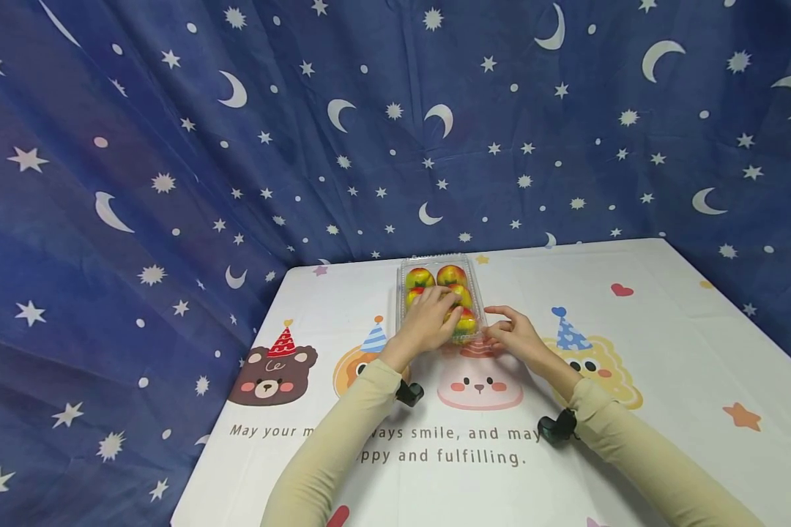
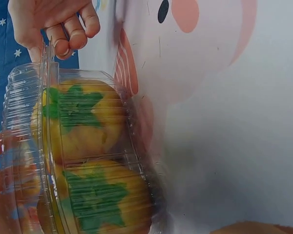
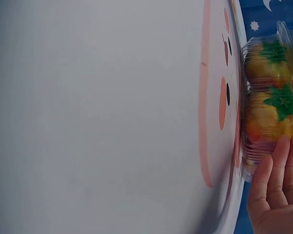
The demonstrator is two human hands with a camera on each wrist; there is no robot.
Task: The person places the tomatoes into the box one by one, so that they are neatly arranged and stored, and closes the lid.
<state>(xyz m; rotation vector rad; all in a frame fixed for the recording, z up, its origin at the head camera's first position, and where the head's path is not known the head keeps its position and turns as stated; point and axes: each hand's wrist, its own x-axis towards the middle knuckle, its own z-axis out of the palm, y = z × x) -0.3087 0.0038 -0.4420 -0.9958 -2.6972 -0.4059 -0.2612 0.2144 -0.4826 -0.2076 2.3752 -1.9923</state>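
Note:
A clear plastic clamshell box (image 1: pixel 476 291) of yellow-red fruits lies toward the back of the table. Green leafy tops on the fruits (image 2: pixel 90 109) show through its ribbed near wall in the left wrist view. My left hand (image 1: pixel 428 320) rests over the lid, fingers spread across its near half and hiding some fruits. My right hand (image 1: pixel 515 337) is at the near right corner, its fingertips touching the box edge; in the right wrist view its fingers (image 3: pixel 279 170) look fairly straight along the wall. The lid looks closed; whether its rim is latched is unclear.
The white tablecloth (image 1: pixel 448 490) bears printed cartoon animals, lettering, stars and hearts. A blue curtain (image 1: pixel 382 132) with moons and stars hangs behind the table and along its left side. Each wrist wears a small black camera (image 1: pixel 556 427).

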